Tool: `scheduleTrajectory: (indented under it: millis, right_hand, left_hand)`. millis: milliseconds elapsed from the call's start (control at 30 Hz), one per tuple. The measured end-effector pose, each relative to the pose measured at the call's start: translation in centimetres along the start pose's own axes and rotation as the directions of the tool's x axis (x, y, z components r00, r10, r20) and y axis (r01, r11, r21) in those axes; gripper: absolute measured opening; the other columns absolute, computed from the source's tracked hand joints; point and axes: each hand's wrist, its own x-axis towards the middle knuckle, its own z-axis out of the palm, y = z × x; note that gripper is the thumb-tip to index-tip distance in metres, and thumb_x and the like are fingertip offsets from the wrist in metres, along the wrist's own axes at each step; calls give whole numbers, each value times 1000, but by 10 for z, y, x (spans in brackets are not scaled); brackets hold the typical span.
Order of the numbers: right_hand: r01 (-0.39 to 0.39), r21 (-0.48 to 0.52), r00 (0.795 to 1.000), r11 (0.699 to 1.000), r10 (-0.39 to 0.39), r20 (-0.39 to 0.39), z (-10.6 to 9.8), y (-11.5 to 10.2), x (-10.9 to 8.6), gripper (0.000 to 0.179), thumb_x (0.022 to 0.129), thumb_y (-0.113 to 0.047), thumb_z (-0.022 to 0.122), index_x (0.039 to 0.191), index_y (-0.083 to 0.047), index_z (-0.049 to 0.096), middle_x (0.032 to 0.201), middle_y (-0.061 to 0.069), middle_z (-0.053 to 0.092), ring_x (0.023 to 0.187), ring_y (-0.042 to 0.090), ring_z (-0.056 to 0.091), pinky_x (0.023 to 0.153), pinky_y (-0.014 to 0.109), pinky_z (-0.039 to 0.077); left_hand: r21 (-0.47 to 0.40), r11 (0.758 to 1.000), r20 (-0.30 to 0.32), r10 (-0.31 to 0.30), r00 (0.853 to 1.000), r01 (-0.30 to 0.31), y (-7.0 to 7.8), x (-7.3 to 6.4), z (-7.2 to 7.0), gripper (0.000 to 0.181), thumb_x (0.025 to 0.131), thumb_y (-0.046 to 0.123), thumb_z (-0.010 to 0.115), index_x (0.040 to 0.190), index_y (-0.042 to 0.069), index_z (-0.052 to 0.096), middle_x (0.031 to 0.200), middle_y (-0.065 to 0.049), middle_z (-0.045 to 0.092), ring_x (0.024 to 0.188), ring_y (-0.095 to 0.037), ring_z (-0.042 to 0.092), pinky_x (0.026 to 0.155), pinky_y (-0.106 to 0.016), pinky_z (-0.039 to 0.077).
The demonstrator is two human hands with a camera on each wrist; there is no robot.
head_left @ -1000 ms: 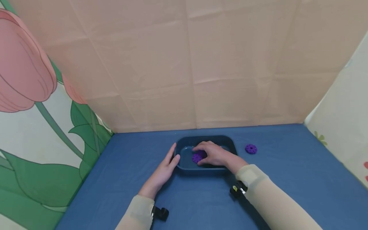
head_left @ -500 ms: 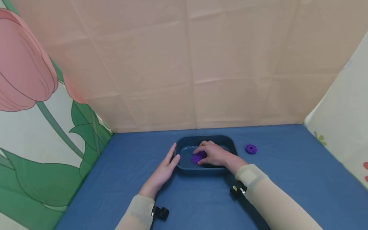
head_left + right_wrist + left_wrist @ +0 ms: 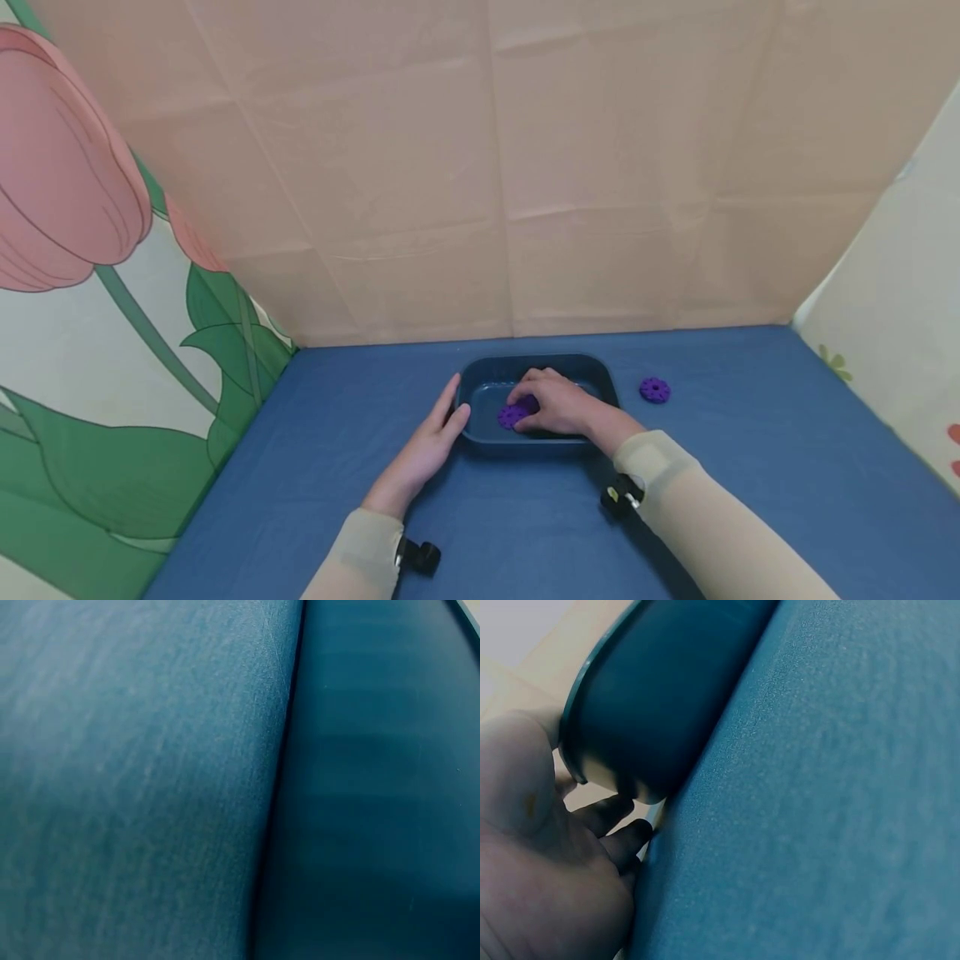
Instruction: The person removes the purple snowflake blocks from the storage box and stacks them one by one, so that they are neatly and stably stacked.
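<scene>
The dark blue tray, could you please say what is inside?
At least one purple disc is in the grip of the right hand, which hides part of it and some tray floor.

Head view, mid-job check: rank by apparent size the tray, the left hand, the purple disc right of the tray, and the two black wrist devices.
1. Tray
2. Left hand
3. Left wrist device and right wrist device: too alike to rank
4. Purple disc
</scene>
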Motion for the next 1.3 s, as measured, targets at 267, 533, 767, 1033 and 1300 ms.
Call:
scheduleTrajectory:
  millis: [267, 533, 767, 1033, 1300]
  right_hand:
    - [28, -21, 999, 999, -27, 19, -2, -1, 0, 41, 84, -41, 80, 122, -29, 71, 122, -1, 62, 114, 23, 52, 95, 46, 49]
    - [24, -19, 1000, 1000, -24, 6, -2, -2, 2, 35, 82, -40, 81, 114, -27, 74, 116, -2, 62, 110, 21, 52, 91, 44, 50]
    - [13, 2, 1000, 1000, -13, -11, -2, -3, 2, 34, 81, -43, 82, 109, -24, 75, 112, -3, 63, 105, 18, 52, 89, 41, 50]
    - [-53, 66, 994, 996, 59, -90, -11, -4, -4, 35, 82, -43, 81, 109, -22, 74, 108, -4, 68, 101, 19, 58, 89, 41, 52]
    - [-87, 133, 975, 987, 112, -193, -28, -5, -19, 39, 84, -43, 79, 116, -24, 71, 107, -6, 67, 106, 21, 60, 92, 45, 52]
  left_hand:
    - [-2, 1000, -3, 3, 1000, -3, 11, -6, -1, 68, 97, 65, 45, 155, 50, 13, 167, 10, 9, 155, -22, 6, 122, -58, 10]
    - [20, 1000, -27, 25, 999, -24, -10, 7, 0, 74, 92, 74, 43, 156, 50, 12, 165, 18, 10, 155, -18, 7, 122, -58, 11]
    - [26, 1000, -31, 11, 999, -10, -10, 7, -1, 70, 90, 77, 42, 151, 58, 12, 164, 21, 10, 155, -16, 7, 123, -57, 11]
    - [21, 1000, -25, 0, 1000, 1, -12, 5, 0, 69, 89, 77, 44, 149, 62, 13, 163, 23, 9, 154, -14, 5, 123, -57, 9]
    - [9, 1000, -12, 8, 1000, -8, -13, 6, 0, 68, 90, 76, 44, 148, 62, 12, 162, 25, 7, 154, -14, 3, 123, -57, 8]
